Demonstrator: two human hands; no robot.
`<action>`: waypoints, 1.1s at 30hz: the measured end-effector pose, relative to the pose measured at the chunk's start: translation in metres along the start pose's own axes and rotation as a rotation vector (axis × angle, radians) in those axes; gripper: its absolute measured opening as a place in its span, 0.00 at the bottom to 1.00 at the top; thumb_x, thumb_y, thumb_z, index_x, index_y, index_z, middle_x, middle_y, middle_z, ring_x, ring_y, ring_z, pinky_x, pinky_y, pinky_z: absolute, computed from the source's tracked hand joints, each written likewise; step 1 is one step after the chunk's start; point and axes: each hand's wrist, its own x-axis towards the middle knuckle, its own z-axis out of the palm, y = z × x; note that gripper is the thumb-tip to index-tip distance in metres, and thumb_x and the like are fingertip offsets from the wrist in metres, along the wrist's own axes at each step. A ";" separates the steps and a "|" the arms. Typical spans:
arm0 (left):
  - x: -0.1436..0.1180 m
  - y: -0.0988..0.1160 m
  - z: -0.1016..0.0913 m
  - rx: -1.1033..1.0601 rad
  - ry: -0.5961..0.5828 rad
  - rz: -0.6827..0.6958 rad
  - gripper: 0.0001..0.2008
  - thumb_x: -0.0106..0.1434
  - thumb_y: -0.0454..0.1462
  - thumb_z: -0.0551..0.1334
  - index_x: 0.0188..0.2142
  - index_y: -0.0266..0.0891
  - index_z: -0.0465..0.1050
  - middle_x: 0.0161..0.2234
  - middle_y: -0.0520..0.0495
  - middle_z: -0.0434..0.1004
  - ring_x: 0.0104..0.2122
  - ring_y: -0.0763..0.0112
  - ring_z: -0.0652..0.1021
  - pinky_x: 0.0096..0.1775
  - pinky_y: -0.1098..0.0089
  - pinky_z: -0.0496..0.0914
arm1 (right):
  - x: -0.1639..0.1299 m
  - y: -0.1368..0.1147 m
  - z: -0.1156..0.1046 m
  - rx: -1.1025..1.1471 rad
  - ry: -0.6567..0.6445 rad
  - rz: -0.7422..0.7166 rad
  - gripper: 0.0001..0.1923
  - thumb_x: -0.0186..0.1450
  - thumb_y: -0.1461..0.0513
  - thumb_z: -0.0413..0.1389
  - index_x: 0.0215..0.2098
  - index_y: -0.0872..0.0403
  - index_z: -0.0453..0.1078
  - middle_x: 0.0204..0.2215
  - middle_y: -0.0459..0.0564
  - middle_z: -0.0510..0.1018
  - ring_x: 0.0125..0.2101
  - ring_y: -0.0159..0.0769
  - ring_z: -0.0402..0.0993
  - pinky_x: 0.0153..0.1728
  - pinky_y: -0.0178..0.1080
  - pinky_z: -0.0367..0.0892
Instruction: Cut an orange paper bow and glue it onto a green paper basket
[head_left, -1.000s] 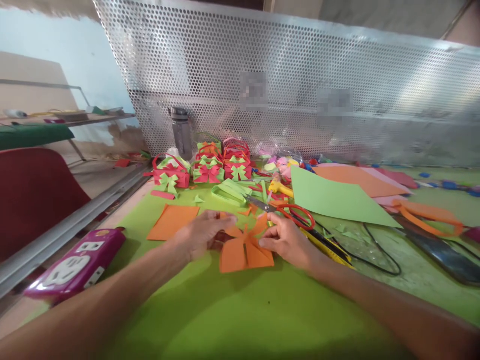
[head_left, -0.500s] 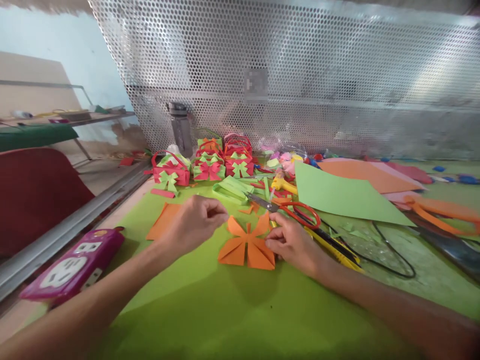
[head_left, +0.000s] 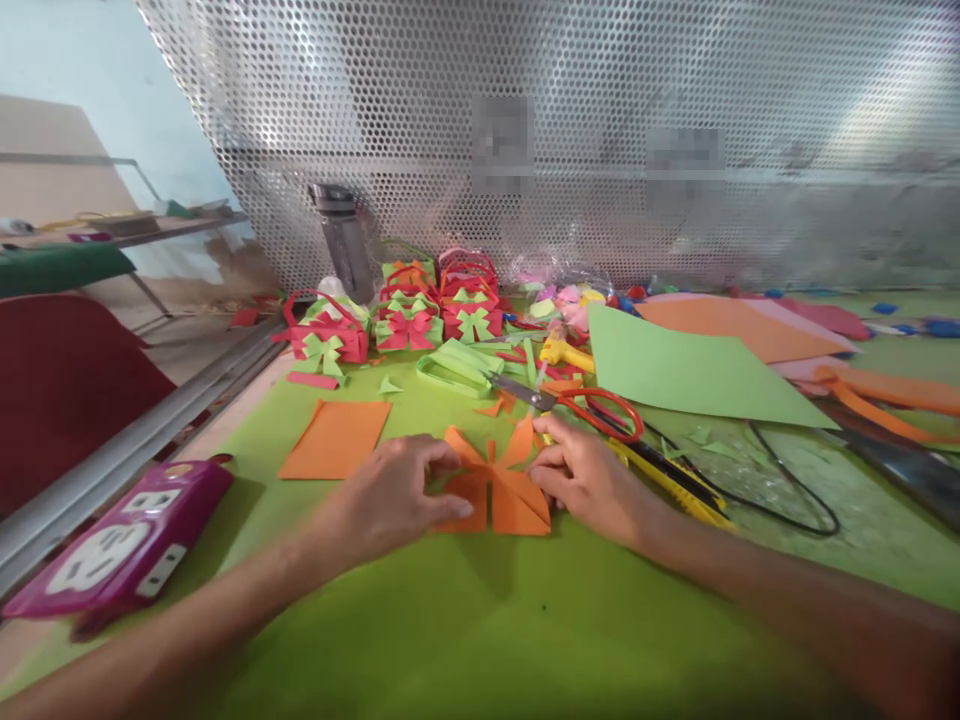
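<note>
Two hands press on a folded orange paper bow on the green table.

A pink power strip (head_left: 112, 555) lies at the far left, with no readable writing on it, and a flat orange sheet (head_left: 335, 439) lies further in. The left hand (head_left: 390, 495) rests palm down, fingers loosely curled over the left wing of the orange paper bow (head_left: 501, 490). The bow lies flat at the table's (head_left: 480, 620) middle, its creased wings fanning out from a pinched centre. The right hand (head_left: 589, 480) touches its right edge with bent fingertips, gripping nothing that can be made out. Red-handled scissors (head_left: 592, 408) lie just behind, then a pale green sheet (head_left: 686, 375).
</note>
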 end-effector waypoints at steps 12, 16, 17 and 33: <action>0.000 -0.012 0.012 0.177 0.067 0.218 0.07 0.56 0.30 0.57 0.25 0.40 0.72 0.27 0.51 0.74 0.25 0.71 0.71 0.28 0.71 0.59 | -0.001 -0.002 0.000 0.143 -0.025 0.037 0.23 0.64 0.63 0.51 0.57 0.55 0.59 0.21 0.41 0.73 0.22 0.31 0.69 0.25 0.33 0.64; 0.000 -0.014 0.015 0.170 0.132 0.323 0.08 0.60 0.31 0.57 0.27 0.39 0.72 0.27 0.52 0.73 0.26 0.72 0.71 0.28 0.72 0.60 | -0.001 -0.001 -0.001 0.107 0.016 0.023 0.25 0.63 0.62 0.53 0.57 0.55 0.58 0.25 0.43 0.75 0.25 0.32 0.72 0.28 0.35 0.66; -0.001 -0.013 0.016 0.163 0.160 0.381 0.07 0.61 0.31 0.57 0.29 0.39 0.72 0.28 0.51 0.73 0.27 0.71 0.72 0.29 0.72 0.62 | -0.001 -0.001 -0.002 0.083 0.038 0.016 0.26 0.62 0.63 0.54 0.57 0.55 0.58 0.27 0.45 0.76 0.26 0.33 0.72 0.30 0.36 0.67; 0.001 -0.005 0.026 0.199 0.031 0.601 0.06 0.62 0.29 0.61 0.36 0.36 0.77 0.38 0.44 0.77 0.41 0.61 0.76 0.43 0.62 0.70 | -0.023 -0.011 -0.014 -0.899 -0.265 -0.586 0.04 0.64 0.70 0.56 0.33 0.56 0.71 0.31 0.49 0.75 0.31 0.36 0.70 0.29 0.38 0.61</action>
